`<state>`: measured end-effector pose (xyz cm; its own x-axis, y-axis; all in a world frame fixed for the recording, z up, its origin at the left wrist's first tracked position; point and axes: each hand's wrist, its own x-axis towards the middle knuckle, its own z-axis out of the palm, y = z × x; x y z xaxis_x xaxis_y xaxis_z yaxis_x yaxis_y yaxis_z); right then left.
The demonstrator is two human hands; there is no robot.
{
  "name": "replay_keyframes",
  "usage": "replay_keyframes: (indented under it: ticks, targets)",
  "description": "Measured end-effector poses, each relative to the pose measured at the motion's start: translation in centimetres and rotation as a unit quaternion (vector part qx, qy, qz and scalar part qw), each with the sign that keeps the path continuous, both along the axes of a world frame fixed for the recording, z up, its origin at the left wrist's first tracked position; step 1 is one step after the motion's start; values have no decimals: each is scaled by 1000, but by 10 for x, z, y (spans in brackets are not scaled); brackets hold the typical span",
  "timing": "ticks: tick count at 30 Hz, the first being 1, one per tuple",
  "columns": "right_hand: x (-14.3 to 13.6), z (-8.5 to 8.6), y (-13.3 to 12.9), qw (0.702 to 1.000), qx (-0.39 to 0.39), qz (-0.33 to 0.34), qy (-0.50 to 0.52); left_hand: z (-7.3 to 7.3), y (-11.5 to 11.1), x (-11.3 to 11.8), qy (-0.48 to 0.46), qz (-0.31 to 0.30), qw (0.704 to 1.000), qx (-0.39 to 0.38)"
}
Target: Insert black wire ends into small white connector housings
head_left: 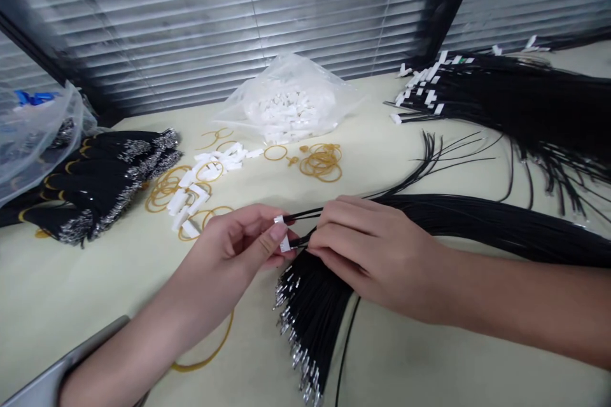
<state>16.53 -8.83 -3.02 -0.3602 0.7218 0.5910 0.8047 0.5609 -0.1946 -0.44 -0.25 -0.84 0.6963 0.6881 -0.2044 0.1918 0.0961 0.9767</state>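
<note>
Between the thumb and fingers of my left hand [243,241] is a small white connector housing [282,233]. Black wires [305,212] run from its right side toward my right hand [377,248], whose fingers are closed around them; the fingertips are partly hidden. Just below both hands, a fan of black wires with shiny metal terminals [305,324] lies on the table. Loose white connector housings [191,197] are scattered to the left of my left hand, with yellow rubber bands among them.
A clear plastic bag of white housings [291,102] sits by the window blinds. Banded black wire bundles [109,172] lie at left, beside another plastic bag [42,133]. Wires with white housings fitted [501,95] are heaped at back right. Rubber bands [322,162] lie mid-table.
</note>
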Motion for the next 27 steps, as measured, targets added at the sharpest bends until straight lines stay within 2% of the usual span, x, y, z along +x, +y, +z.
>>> replay_keyframes:
  ticks: [6,12,16,18,22,24,27]
  targets:
    - [-1,4,1,1000,12,15,-22,3,-2,3,10,2,1000,-22]
    - [-6,2,8,999,40,23,-26,6,-1,5,15,-5,1000,15]
    - [-7,1,6,999,25,25,-1,7,0,5,29,-4,999,23]
    - [-7,4,3,999,25,-5,30,8,0,5,25,4,999,39]
    - [-4,9,1,988,85,-128,30,9,-3,4,28,22,996,80]
    - [-1,9,4,986,62,-153,20,9,-5,3,31,28,994,104]
    - [3,8,9,989,-50,-118,73,12,-6,1,47,46,985,161]
